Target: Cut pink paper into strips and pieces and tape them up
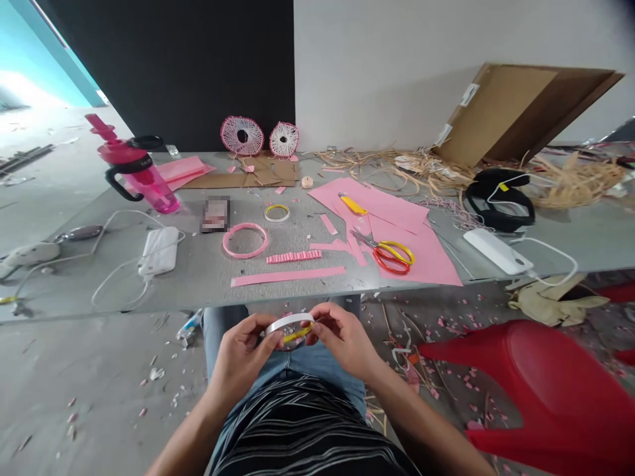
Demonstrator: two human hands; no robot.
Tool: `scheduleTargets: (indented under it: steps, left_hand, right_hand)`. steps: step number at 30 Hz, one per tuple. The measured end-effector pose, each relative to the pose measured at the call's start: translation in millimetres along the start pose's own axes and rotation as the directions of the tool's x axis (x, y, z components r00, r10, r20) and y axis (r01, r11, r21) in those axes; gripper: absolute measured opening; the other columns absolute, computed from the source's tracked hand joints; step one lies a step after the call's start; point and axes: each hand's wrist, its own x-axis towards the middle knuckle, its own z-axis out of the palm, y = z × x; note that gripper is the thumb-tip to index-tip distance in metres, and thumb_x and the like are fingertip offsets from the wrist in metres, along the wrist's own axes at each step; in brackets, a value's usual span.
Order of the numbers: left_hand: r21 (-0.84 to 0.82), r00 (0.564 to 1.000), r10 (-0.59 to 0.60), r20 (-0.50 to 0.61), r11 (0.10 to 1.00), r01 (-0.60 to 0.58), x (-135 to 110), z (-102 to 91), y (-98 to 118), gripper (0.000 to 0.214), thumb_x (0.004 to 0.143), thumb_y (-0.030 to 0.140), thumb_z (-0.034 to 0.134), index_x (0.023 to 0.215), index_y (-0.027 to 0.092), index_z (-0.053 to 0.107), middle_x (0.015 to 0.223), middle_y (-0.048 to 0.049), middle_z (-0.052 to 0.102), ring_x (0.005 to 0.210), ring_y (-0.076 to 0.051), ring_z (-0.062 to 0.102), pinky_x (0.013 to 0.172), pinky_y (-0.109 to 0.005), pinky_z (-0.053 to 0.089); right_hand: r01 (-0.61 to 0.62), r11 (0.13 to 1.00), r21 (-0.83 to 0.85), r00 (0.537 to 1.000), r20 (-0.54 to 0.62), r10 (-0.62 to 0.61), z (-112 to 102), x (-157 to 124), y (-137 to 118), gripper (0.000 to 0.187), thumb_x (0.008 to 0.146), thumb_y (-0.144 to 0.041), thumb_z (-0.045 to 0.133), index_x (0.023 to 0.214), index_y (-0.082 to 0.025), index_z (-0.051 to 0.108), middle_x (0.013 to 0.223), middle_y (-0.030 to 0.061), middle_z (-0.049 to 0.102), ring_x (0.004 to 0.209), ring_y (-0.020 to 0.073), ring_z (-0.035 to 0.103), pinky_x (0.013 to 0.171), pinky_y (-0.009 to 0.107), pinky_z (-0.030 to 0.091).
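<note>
Above my lap, just off the table's front edge, a roll of white tape [289, 320] with a yellow inner face is held between both hands. My left hand [247, 352] pinches its left side with thumb and fingers. At the right side, my right hand [342, 338] grips the rim the same way, its fingertips partly hidden behind the roll. On the table ahead lie a flat pink strip [288, 276], a folded pink strip [294, 256], a pink ring [245, 240] and a second yellow-and-white roll [276, 212].
Scissors [391, 254] and a yellow cutter [353, 203] lie on pink sheets [411, 244]. A pink bottle [136, 168] stands left, near a white power bank [159, 250]. Cardboard [496, 112] leans at the back right. A red stool [550, 383] is on the floor to the right.
</note>
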Motion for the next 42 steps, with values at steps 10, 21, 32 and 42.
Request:
scheduleTargets:
  steps: [10,21,32,42]
  left_hand:
    - [0.092,0.997,0.053,-0.054,0.995,-0.048,-59,5.4,10,0.018,0.077,0.032,0.067,0.083,0.016,0.073,0.069,-0.0025,0.072,0.064,-0.015,0.066,0.062,-0.024,0.053]
    - [0.164,0.996,0.088,-0.012,0.983,-0.085,-68,3.4,6,0.017,0.079,0.032,0.067,0.081,0.018,0.076,0.068,-0.0017,0.073,0.061,-0.014,0.063,0.059,-0.023,0.05]
    - [0.227,0.991,0.127,0.035,0.965,-0.131,-66,8.9,2,0.023,0.087,0.034,0.061,0.083,0.017,0.077,0.057,0.0013,0.067,0.056,-0.012,0.059,0.055,-0.02,0.045]
    - [0.064,0.991,0.134,0.003,0.989,-0.134,-73,9.2,8,0.023,0.084,0.036,0.062,0.083,0.015,0.073,0.056,-0.0002,0.066,0.049,-0.012,0.058,0.05,-0.022,0.048]
  right_hand:
    - [0.071,0.995,0.069,0.997,0.003,-0.071,20,-46,-1,0.028,0.094,-0.049,0.06,0.096,-0.021,0.059,0.081,0.0011,0.069,0.056,0.0113,0.062,0.055,0.025,0.052]
    - [0.098,0.995,-0.035,0.995,0.04,-0.097,29,-46,-6,0.023,0.093,-0.044,0.061,0.095,-0.021,0.061,0.074,-0.0007,0.065,0.055,0.0111,0.058,0.054,0.024,0.048]
    - [0.105,0.986,-0.126,0.994,0.022,-0.103,23,-54,3,0.033,0.091,-0.05,0.064,0.106,-0.021,0.062,0.086,0.003,0.068,0.059,0.0126,0.061,0.057,0.025,0.05]
    - [0.103,0.992,-0.072,0.994,0.025,-0.102,25,-51,16,0.027,0.095,-0.043,0.057,0.107,-0.02,0.064,0.08,0.0017,0.069,0.063,0.015,0.067,0.062,0.028,0.055]
